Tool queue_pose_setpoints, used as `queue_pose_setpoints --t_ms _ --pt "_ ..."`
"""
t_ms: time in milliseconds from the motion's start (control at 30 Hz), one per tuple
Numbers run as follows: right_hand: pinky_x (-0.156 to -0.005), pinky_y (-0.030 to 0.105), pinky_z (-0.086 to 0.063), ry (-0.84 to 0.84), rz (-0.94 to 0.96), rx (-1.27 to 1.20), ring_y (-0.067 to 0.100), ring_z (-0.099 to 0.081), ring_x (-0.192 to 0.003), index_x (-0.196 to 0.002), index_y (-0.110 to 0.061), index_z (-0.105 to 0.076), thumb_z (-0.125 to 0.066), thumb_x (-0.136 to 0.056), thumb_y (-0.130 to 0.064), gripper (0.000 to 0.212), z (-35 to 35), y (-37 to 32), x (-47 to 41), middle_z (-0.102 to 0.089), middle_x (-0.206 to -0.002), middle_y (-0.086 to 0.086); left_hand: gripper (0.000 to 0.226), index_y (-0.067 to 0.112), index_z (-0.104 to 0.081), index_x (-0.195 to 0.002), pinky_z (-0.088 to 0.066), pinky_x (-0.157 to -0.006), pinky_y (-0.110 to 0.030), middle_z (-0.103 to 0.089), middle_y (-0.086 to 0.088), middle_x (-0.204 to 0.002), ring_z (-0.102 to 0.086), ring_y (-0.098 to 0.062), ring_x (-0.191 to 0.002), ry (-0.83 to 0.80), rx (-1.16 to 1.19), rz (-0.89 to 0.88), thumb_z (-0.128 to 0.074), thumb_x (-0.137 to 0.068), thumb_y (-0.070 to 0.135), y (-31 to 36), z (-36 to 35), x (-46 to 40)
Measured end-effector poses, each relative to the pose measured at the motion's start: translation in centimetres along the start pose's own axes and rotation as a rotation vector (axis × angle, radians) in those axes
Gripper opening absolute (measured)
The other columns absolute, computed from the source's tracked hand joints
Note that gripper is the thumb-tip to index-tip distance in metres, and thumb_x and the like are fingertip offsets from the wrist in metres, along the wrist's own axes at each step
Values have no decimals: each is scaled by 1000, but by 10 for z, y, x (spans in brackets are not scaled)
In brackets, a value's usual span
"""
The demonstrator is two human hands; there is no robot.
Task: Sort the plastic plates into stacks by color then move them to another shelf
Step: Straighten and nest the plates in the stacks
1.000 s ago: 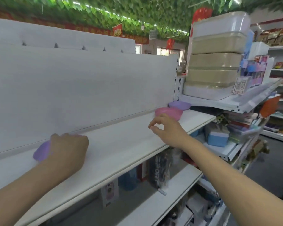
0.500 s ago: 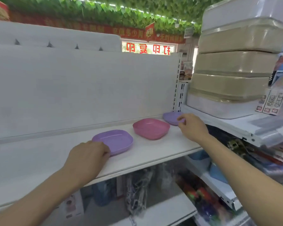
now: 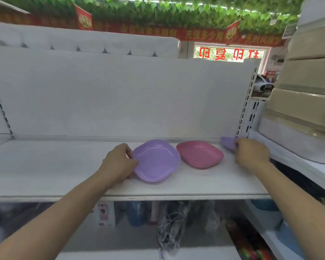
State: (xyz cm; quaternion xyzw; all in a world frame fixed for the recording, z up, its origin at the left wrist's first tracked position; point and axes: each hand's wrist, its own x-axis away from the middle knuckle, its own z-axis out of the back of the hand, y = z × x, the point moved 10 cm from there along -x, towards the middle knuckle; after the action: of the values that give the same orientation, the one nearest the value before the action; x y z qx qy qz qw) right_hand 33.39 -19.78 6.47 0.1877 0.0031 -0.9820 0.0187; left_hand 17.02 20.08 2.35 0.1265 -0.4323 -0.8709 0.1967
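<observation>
Close in first: left hand (image 3: 118, 162) has its fingers (image 3: 129, 150) curled over the near-left rim of the near purple plate (image 3: 156, 160), thumb side low against the shelf, so it grips the edge rather than resting on it. Right hand (image 3: 251, 153) is curled at the far purple plate (image 3: 227, 142), fingertips pinching its rim; most of that plate is hidden behind the hand, only a sliver shows at the shelf's right end by the slotted upright. Between the two hands sits the pink plate (image 3: 200, 153), untouched, just beside the near purple one and not overlapping it. All three lie open side up in a row on the white shelf (image 3: 45, 171), toward its back right. Likely reasoning for the double grip: both purples are taken at once so one can be nested on the other, leaving pink alone as its own stack; sorting looks barely begun, nothing stacked yet, and no move to another shelf either. Count: purple plates two, pink plates one, hands two, both occupied. Outward: stacked beige and white storage boxes (image 3: 306, 102) on the neighbouring shelf to the right, packaged goods blurred on the lower shelves, green leaf garland (image 3: 176, 10) and red banners overhead.
</observation>
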Motion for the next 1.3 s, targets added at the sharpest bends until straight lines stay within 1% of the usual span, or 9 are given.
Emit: queue_pose_setpoints --t_ms 67,133,267,400,500,600,800,1033,1300 --pt "-71 36 -46 75 3 -96 35 -63 -90 -97 -18 -58 -53 -96 -21 6 7 3 -2 -69 -99 13 13 13 -53 -98 -52 -52 -38 -68 -18 -85 -63 -30 -53 -30 152 40 -54 -87 5 -1 -2 -3" --pt "-69 36 -45 120 -13 -251 30 -65 -78 -99 -19 -58 -47 -101 -30 16 15 3 -1 -71 -87 8 20 12 -56 -104 -48 -53 -32 -65 -16 -80 -60 -26 -51 -73 198 52 -47 -91 1 4 -4 1" --pt "-65 36 -54 83 -66 -813 24 -72 -59 -88 -22 -56 -51 -101 -45 27 24 -16 12 -74 -77 -4 36 9 -68 -106 -52 -49 -28 -69 -19 -88 -62 -29 -55 -182 365 113 -40 -91 -6 5 -7 9" --pt "-46 29 -44 -56 -40 -1184 21 -66 -53 -87 -15 -56 -63 -95 -14 11 28 -67 34 -67 -81 10 36 3 -76 -98 -60 -58 -36 -60 -19 -106 -66 -32 -62 -172 454 186 -41 -94 -5 -20 9 14" --pt "-41 24 -39 -193 27 -1275 15 -57 -46 -95 -13 -66 -52 -93 -1 19 28 -119 58 -60 -74 9 35 4 -76 -99 -61 -63 -39 -59 -17 -101 -67 -29 -64 -130 464 172 -43 -94 -4 -39 38 22" --pt "-44 24 -39 -351 109 -1322 13 -54 -50 -94 -11 -74 -43 -97 0 33 30 -181 86 -60 -70 7 37 8 -75 -100 -51 -48 -30 -66 -18 -91 -68 -28 -67 -62 422 145 -41 -90 -5 -61 80 39" --pt "-51 29 -49 -547 356 -1342 16 -67 -66 -100 -14 -77 -54 -98 -6 24 49 -332 159 -71 -86 7 38 14 -74 -99 -33 -44 -24 -58 -17 -59 -48 -24 -53 112 336 141 -41 -89 -2 -142 195 87" --pt "-58 32 -57 -685 614 -1389 26 -76 -76 -99 -14 -76 -70 -95 -15 7 93 -538 289 -74 -93 11 36 14 -76 -95 -43 -52 -31 -70 -19 -77 -60 -24 -55 324 294 156 -44 -93 -4 -263 377 181" --pt "-57 32 -57 -719 913 -1384 22 -74 -71 -99 -18 -75 -61 -98 -12 15 156 -774 460 -72 -102 10 39 27 -74 -100 -42 -50 -27 -66 -18 -61 -56 -23 -50 546 139 287 -43 -95 4 -403 580 324"
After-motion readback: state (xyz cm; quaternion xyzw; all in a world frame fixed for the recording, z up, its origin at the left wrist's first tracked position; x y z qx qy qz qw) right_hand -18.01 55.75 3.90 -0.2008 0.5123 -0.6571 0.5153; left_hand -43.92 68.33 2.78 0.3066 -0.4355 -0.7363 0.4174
